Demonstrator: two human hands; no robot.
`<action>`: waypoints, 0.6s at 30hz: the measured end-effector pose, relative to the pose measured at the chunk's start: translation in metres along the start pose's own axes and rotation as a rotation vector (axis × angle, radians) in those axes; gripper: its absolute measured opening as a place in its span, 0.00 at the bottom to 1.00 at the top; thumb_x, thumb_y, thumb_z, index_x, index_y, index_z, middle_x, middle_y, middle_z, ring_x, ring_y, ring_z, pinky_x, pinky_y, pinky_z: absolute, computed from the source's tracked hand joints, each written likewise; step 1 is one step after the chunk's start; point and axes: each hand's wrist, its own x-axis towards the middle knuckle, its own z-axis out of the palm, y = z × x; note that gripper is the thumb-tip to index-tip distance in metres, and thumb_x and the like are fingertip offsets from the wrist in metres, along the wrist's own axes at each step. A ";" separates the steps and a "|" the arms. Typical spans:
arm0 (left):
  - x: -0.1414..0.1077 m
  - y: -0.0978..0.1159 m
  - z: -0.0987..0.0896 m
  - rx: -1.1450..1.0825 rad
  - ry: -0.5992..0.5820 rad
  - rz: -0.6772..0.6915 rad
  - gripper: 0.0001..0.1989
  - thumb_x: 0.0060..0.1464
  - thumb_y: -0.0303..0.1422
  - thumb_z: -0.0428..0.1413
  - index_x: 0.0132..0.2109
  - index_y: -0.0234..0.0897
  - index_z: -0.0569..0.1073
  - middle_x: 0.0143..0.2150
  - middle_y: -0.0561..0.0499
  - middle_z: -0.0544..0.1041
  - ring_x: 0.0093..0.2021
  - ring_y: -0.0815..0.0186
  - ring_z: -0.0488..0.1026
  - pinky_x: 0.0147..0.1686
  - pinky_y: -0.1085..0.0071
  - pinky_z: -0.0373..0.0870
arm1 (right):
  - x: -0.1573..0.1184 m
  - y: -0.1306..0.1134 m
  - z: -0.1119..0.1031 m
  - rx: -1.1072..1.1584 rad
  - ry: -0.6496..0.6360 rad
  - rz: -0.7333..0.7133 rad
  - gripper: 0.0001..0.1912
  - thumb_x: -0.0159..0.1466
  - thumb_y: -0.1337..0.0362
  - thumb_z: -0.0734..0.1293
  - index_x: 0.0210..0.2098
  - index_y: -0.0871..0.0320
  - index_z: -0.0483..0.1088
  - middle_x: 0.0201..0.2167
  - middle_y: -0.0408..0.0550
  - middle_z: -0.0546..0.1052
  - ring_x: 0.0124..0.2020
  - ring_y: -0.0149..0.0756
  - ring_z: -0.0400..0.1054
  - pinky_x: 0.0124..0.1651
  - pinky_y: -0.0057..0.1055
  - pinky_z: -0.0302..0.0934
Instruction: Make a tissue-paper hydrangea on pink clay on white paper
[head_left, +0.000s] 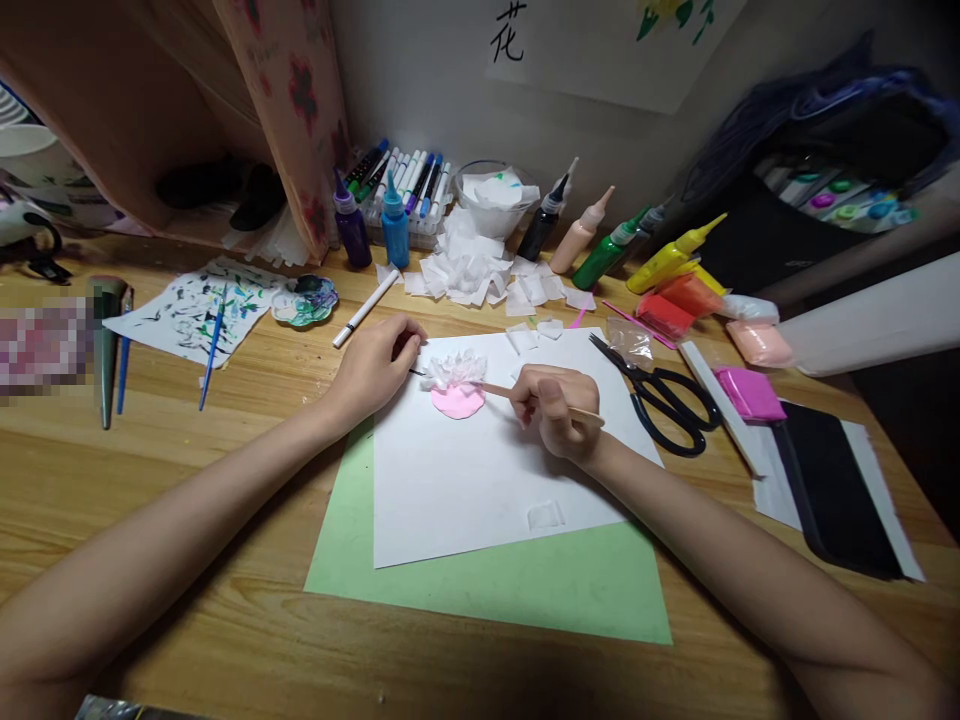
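Note:
A pink round patch [458, 401] lies on the white paper [457, 490], its upper part covered by a tuft of crumpled white tissue [454, 371]. My right hand [559, 410] is closed around a wooden stick [495, 389], whose far end touches the tissue's right side. My left hand [379, 368] rests at the paper's upper left edge with curled fingers; a thin dark tip shows beside them, and what they hold is too small to make out. Under the white paper is a green sheet [487, 600]. A small tissue square [546, 515] lies near the lower edge.
Black scissors [667, 400] lie right of the paper. Behind it are tissue squares [465, 265], a bowl [496, 200], markers [412, 185] and paint bottles [596, 235]. Clay packets [750, 393] sit at the right, brushes [214, 350] and a painted sheet [191, 310] at the left.

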 end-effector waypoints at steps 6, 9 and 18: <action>0.000 0.001 0.000 0.002 0.005 -0.001 0.08 0.56 0.29 0.47 0.38 0.36 0.71 0.33 0.51 0.76 0.33 0.65 0.71 0.34 0.70 0.63 | 0.001 0.002 0.001 -0.046 -0.013 -0.004 0.26 0.71 0.61 0.49 0.18 0.55 0.60 0.14 0.42 0.64 0.18 0.29 0.58 0.25 0.29 0.56; 0.000 0.001 0.000 0.001 0.003 -0.002 0.08 0.56 0.29 0.47 0.38 0.36 0.71 0.33 0.51 0.76 0.33 0.65 0.71 0.33 0.70 0.63 | 0.001 0.002 0.001 -0.043 0.002 0.011 0.26 0.71 0.60 0.49 0.18 0.55 0.60 0.13 0.41 0.63 0.17 0.29 0.57 0.25 0.29 0.56; 0.000 0.001 0.000 0.008 0.006 0.003 0.08 0.56 0.29 0.47 0.37 0.36 0.71 0.34 0.51 0.77 0.33 0.66 0.72 0.34 0.70 0.63 | 0.001 0.000 0.003 -0.053 -0.015 -0.009 0.25 0.71 0.61 0.49 0.18 0.55 0.59 0.13 0.41 0.63 0.17 0.28 0.57 0.25 0.29 0.56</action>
